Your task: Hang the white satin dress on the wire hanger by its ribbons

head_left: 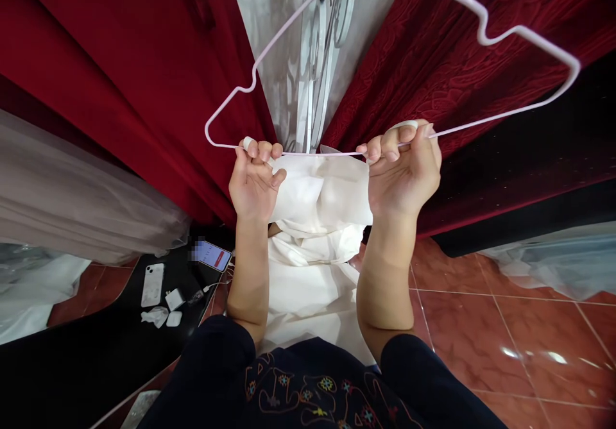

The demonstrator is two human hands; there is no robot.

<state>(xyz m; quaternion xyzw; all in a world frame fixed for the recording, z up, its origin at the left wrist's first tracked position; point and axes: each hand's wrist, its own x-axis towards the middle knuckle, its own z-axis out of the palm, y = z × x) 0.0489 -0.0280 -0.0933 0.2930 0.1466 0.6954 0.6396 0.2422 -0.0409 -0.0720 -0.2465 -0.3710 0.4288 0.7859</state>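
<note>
A pale pink clothes hanger (322, 154) is held up in front of me, its bottom bar running level between my hands. My left hand (255, 182) has its fingers curled over the bar near the left end. My right hand (404, 169) grips the same bar right of the middle, palm turned toward me. White cloth (312, 288) hangs below the bar between both hands and drops in folds toward my lap. A small white strip shows at the fingers of each hand; I cannot tell whether it is cloth or tape. The hanger's hook is out of frame.
Red drapes (144, 83) hang on the left, and red patterned fabric (433, 76) on the right. White metal scrollwork (312, 63) stands between them. On a black surface (115, 345) lie a lit phone (214, 256), a white phone (153, 285) and a charger (174, 299). Red tiles (481, 333) cover the floor.
</note>
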